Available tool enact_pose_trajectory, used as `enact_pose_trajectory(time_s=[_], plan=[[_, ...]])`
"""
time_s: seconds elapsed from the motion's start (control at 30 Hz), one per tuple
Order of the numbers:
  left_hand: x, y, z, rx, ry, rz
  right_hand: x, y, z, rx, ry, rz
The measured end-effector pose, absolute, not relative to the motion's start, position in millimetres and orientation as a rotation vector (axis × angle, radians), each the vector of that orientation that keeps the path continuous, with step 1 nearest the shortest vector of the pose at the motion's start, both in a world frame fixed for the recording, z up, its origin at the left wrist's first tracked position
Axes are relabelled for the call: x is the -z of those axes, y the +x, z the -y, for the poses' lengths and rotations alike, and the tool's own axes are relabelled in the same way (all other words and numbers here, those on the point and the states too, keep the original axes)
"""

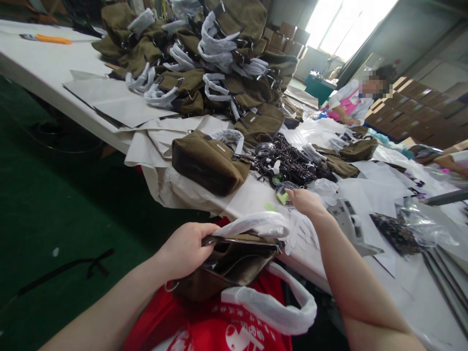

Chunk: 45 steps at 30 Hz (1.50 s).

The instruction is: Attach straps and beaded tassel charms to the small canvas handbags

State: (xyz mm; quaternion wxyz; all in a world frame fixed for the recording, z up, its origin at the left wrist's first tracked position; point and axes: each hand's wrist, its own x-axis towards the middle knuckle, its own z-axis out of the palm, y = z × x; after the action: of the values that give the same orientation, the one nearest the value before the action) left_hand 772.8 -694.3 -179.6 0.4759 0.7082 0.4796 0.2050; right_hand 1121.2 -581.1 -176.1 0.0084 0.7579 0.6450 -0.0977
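Observation:
An olive handbag (226,263) with its zipper open rests on my lap, its dark inside showing. White plastic wrap covers its handles (270,307). My left hand (186,246) grips the bag's rim at the left end of the zipper. Over the table's near edge, my right hand (307,201) has its fingers together at a small dark, plastic-wrapped bundle with a yellow-green piece (282,197); exactly what they pinch is unclear. Just beyond lies a heap of dark patterned cords (288,158). Another olive handbag (210,163) lies on its side left of the cords.
A tall pile of olive handbags (204,63) covers the table's far left. An orange cutter (53,38) lies near the left corner. To the right are white sheets (373,209), a clear plastic bag (424,224) and metal bars (446,282). A co-worker (347,105) is across the table.

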Motion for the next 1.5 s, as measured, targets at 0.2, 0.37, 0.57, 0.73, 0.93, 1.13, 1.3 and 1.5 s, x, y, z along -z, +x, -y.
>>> enact_pose_trajectory(time_s=[0.2, 0.37, 0.57, 0.73, 0.93, 1.13, 1.3, 1.5], plan=[[182.2, 773.1, 692.4, -0.502, 1.687, -1.186, 145.3, 1105.3, 606.4, 0.013, 2.7, -2.33], [186.0, 775.1, 687.1, -0.529, 1.734, -1.191, 113.4, 1040.1, 685.8, 0.961, 2.135, -3.401], [182.3, 776.7, 684.6, -0.456, 1.916, -1.206, 159.0, 976.3, 704.5, 0.616, 1.2, -3.017], [176.4, 782.1, 687.7, -0.461, 1.899, -1.164, 208.3, 955.0, 697.1, 0.462, 1.282, -2.792], [177.5, 776.8, 683.6, -0.45, 1.894, -1.169, 198.8, 970.9, 714.5, 0.68, 1.647, -2.767], [182.1, 779.3, 685.3, -0.416, 1.801, -1.075, 221.2, 989.6, 710.2, 1.023, 2.016, -2.349], [181.7, 787.8, 692.6, -0.371, 1.722, -0.996, 245.3, 985.8, 697.8, 1.812, 2.186, -2.033], [180.9, 788.1, 695.9, -0.393, 1.659, -0.967, 248.0, 979.0, 700.5, 1.952, 2.159, -1.85]])
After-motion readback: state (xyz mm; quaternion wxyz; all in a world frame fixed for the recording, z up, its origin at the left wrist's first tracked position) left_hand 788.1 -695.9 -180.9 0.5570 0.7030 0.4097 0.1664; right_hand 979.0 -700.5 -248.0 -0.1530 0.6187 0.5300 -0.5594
